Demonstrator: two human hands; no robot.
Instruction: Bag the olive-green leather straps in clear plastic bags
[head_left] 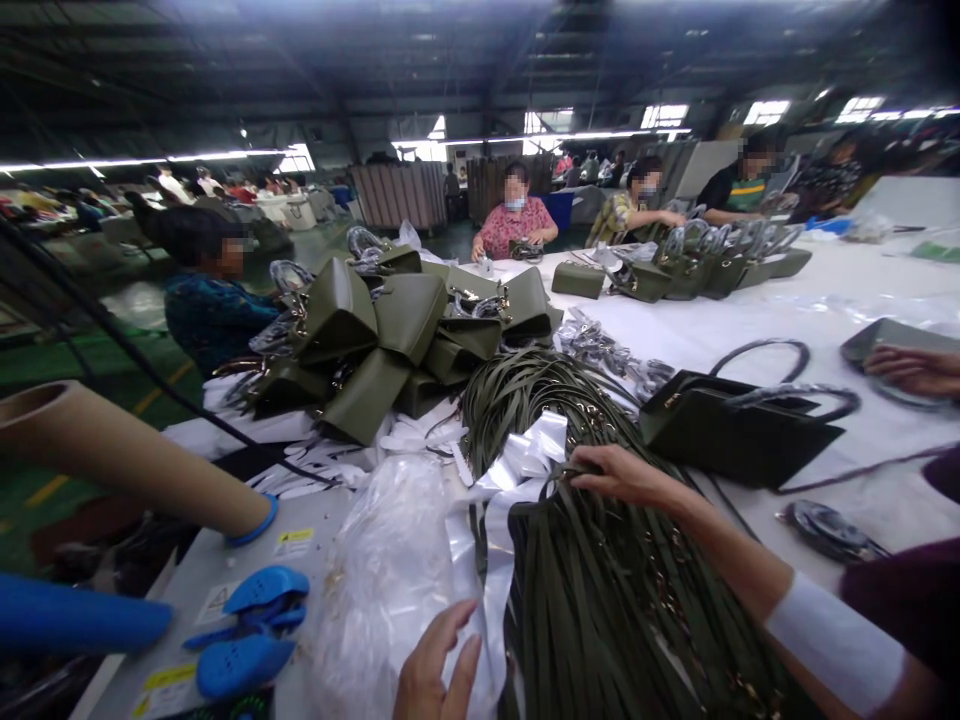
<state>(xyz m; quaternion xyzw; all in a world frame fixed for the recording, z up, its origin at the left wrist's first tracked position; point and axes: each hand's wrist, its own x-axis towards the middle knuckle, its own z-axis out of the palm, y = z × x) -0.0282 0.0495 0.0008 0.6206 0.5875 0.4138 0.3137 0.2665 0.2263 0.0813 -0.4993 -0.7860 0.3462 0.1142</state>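
Observation:
My left hand (435, 662) is at the bottom edge, fingers apart, over clear plastic film (382, 570) and beside a shiny white strip (496, 560). Part of this hand is cut off by the frame. My right hand (616, 474) has its fingers closed on a dark green strap (559, 488) at the top of a thick bundle of straps (592, 590) with gold-coloured clasps. Behind it, a second strap pile (532, 385) curves over the table. A green handbag (739, 430) with wrapped handles stands to the right of that pile.
Green handbags (405, 310) are heaped at the back left. A grey machine top with blue parts (247, 635) and a cardboard tube (135, 460) are at left. A co-worker's hand (911, 370) touches a bag at right. Several people work around the white table (787, 310).

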